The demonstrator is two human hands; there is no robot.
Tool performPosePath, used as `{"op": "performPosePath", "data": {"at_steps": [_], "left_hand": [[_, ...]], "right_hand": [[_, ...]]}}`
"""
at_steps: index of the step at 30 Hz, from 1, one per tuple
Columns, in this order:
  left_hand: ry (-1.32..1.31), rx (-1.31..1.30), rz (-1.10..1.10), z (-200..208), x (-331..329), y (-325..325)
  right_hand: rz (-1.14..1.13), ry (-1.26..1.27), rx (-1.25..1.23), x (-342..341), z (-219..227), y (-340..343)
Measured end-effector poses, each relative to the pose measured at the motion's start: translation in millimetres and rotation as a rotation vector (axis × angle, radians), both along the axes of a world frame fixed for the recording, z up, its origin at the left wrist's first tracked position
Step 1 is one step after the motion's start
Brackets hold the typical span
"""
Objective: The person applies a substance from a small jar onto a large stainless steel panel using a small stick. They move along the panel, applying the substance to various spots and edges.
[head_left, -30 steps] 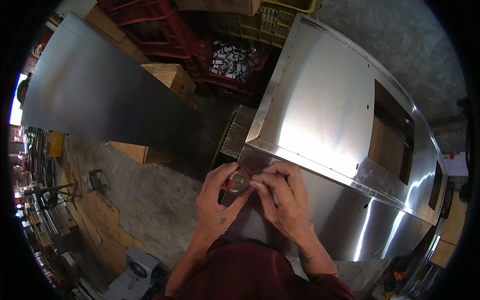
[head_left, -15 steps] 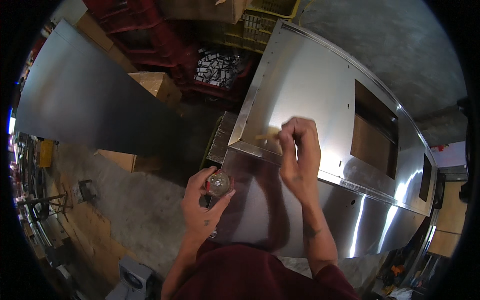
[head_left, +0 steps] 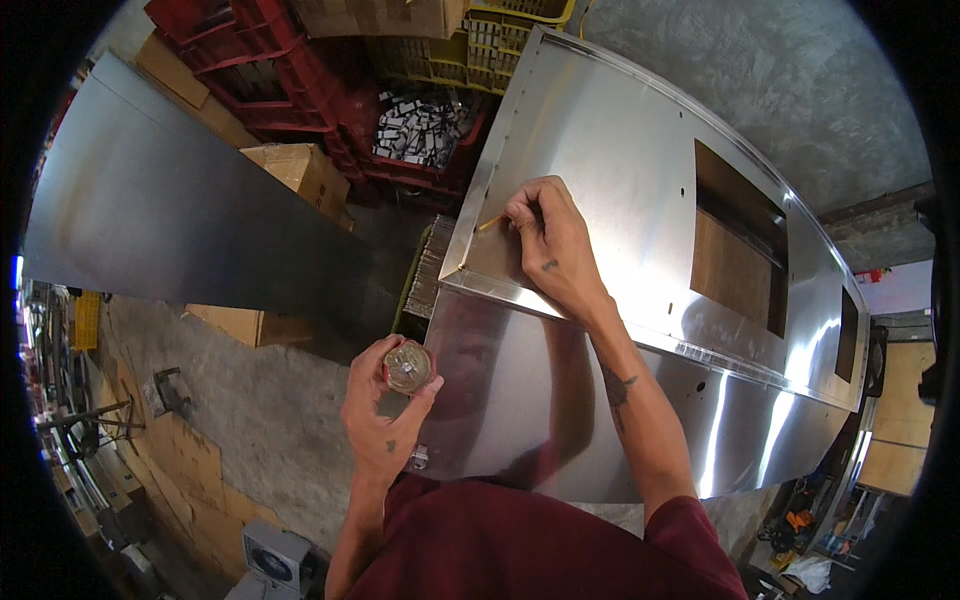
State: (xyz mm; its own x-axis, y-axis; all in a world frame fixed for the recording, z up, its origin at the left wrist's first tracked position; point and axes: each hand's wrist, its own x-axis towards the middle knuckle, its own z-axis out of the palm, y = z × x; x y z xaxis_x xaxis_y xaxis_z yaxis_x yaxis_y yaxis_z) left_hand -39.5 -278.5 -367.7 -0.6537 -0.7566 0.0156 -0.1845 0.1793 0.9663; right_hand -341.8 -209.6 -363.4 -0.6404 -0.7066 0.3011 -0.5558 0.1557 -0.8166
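Observation:
My left hand (head_left: 376,418) is wrapped round a small round can (head_left: 407,368) with a bit of red on its side. The can's open-looking top faces up, but its contents are hard to make out. My right hand (head_left: 556,248) pinches a thin yellowish stick (head_left: 490,224) above the top of a large shiny sheet-metal cabinet (head_left: 620,180). The stick's tip points left, at the seam along the cabinet's left edge; whether it touches the metal I cannot tell.
Rectangular openings, one (head_left: 740,245) large, are cut in the cabinet. Left stands a dark metal panel (head_left: 170,190). Behind are red crates (head_left: 270,100), one holding small white pieces (head_left: 415,130), a yellow crate (head_left: 495,50) and a cardboard box (head_left: 295,165). A grey fan-like unit (head_left: 270,555) sits lower left.
My right hand has moved left and away from me with the stick, toward the cabinet's left edge. My left hand still holds the can, slightly farther left in the picture.

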Motion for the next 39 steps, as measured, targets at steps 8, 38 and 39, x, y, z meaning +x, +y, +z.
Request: {"op": "performPosePath", "data": {"at_steps": [8,38,39], "left_hand": [[0.0,-0.064,-0.014,-2.3,4.3,-1.5],[0.027,-0.044,-0.024,-3.2,6.7,-0.3],[0.024,-0.046,-0.023,-2.6,6.5,-0.3]], "right_hand": [[0.005,0.032,0.026,1.7,3.6,-1.3],[0.019,0.007,0.022,3.1,3.1,-1.6],[0.017,0.017,0.025,2.8,2.9,-1.6]]}}
